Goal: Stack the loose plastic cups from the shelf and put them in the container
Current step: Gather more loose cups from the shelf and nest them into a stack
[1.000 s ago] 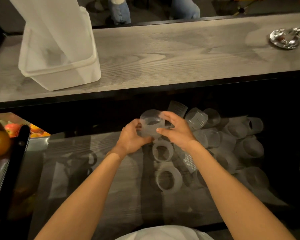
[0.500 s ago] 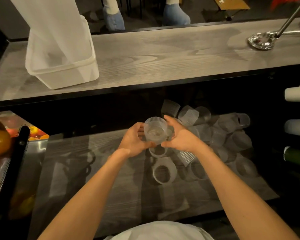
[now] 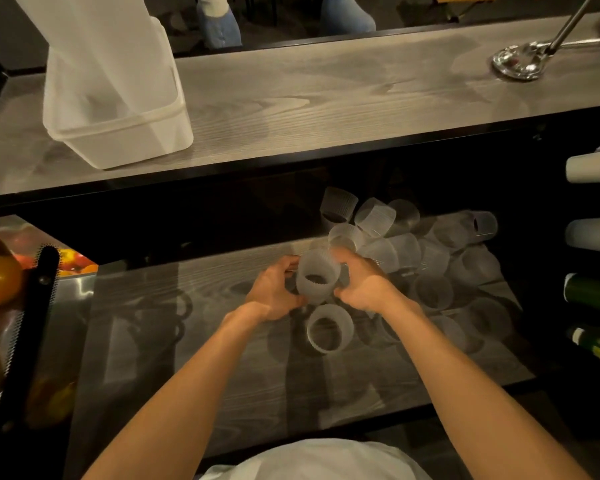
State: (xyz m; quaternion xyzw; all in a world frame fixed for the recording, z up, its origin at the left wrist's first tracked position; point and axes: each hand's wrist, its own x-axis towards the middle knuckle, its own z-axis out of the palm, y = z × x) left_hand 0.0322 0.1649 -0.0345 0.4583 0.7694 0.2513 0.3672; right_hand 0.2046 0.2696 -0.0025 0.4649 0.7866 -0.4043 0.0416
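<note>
My hands, left [image 3: 274,292] and right [image 3: 364,285], now grip the ribbed cup [image 3: 317,278] lower, just above the shelf [image 3: 187,341] (mouth toward me). Stacking has barely begun; the container [image 3: 118,133] waits.

A single head-worn wide-angle view looks forward and steeply down from close above the lower shelf [image 3: 222,358], taking in the counter [image 3: 326,105] beyond it.
</note>
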